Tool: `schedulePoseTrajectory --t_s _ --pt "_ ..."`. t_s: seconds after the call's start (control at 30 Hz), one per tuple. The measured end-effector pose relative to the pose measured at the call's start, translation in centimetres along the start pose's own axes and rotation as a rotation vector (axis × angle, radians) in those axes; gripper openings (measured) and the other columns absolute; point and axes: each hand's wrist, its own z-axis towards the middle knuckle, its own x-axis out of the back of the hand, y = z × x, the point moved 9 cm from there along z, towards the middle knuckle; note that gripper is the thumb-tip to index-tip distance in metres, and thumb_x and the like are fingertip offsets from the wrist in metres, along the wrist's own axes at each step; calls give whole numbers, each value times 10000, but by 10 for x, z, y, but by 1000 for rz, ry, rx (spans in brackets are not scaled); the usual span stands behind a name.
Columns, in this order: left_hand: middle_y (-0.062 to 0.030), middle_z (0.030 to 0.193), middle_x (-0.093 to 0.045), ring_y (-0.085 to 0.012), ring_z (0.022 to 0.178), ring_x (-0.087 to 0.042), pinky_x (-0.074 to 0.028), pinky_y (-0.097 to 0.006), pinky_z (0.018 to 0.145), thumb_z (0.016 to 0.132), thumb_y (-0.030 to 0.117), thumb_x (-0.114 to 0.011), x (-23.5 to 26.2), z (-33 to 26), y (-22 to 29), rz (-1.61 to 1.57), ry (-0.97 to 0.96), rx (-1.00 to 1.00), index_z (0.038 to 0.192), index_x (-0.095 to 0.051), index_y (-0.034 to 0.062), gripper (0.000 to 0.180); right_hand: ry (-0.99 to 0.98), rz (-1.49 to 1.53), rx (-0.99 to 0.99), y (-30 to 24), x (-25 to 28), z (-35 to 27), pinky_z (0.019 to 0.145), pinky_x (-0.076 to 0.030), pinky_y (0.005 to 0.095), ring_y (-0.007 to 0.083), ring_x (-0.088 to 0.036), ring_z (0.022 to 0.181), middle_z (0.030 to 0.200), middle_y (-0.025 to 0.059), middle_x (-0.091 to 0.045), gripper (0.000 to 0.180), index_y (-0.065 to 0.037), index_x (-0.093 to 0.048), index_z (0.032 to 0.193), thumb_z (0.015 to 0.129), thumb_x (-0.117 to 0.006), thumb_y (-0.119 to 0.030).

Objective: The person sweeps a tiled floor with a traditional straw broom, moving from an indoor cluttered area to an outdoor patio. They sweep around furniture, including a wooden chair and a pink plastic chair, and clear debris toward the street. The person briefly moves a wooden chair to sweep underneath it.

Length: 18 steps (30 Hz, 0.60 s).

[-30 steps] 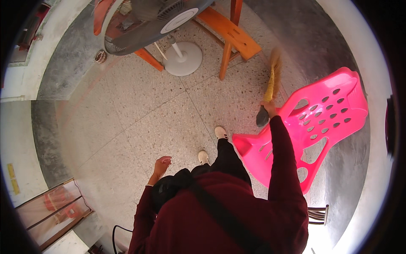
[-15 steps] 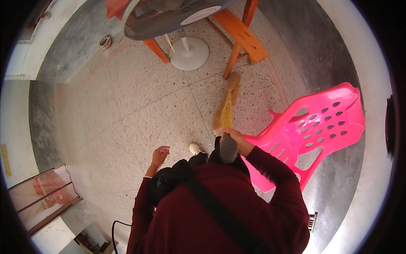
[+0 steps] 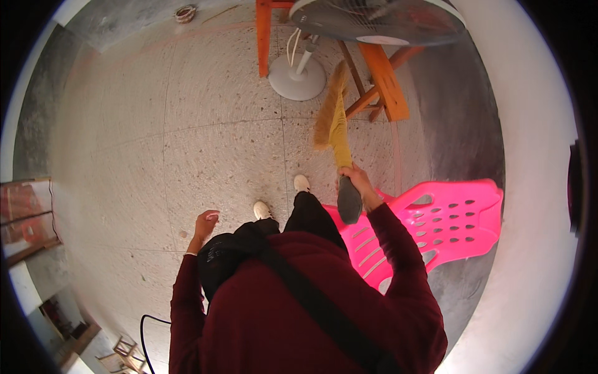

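Observation:
My right hand (image 3: pixel 355 179) is wrapped round a hand broom (image 3: pixel 339 134) near the top of its dark grey handle. The broom has a yellow bound neck and tan bristles, which point away from me toward the fan and the wooden stand. Whether the bristles touch the floor I cannot tell. At my left side, my left hand (image 3: pixel 204 224) hangs above the floor with its fingers loosely curled and nothing visible in them. Under my right forearm is a bright pink plastic chair (image 3: pixel 430 215) with holes in its back.
A standing fan (image 3: pixel 377 25) with a round white base (image 3: pixel 298 78) is ahead. Orange wooden furniture (image 3: pixel 386 81) stands beside it. A small woven ring-shaped thing (image 3: pixel 185 14) lies at the far left. A black cable (image 3: pixel 144 336) loops at lower left. A pale wall (image 3: pixel 529 187) runs along the right.
I have stepped forward; both shoes now show. The broom has swung forward and away from my body in my right hand. The chair and fan appear shifted in view. My left hand's fingers are more curled.

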Motion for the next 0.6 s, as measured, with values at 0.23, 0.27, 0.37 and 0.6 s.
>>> schedulePoseTrajectory --t_s 0.23,0.27,0.37,0.6 --pt "-51 713 -609 -112 638 -576 -455 -236 588 775 121 -531 -5 0 -16 -117 122 -13 925 -600 34 186 66 -369 81 -61 22 139 493 -427 276 139 -532 553 701 58 -558 310 -32 -530 926 647 -623 -129" --pt "-56 715 -607 -121 649 -577 -458 -240 606 775 109 -527 -9 -3 -12 -170 146 34 923 -598 25 184 83 -417 67 -66 26 161 515 -428 274 137 -531 580 719 59 -562 326 -31 -533 936 642 -628 -135" --pt "-63 740 -606 -122 670 -572 -454 -242 629 778 100 -519 -21 -7 -20 -227 215 130 929 -595 22 186 125 -580 54 -96 22 220 539 -434 273 145 -537 606 737 63 -565 345 -31 -534 950 643 -635 -152" --pt "-59 737 -601 -119 672 -564 -450 -241 640 785 80 -507 -78 -6 -7 -375 293 283 923 -593 18 175 170 -736 4 -173 -7 326 609 -426 296 186 -547 722 825 79 -567 387 -12 -531 950 625 -647 -189"
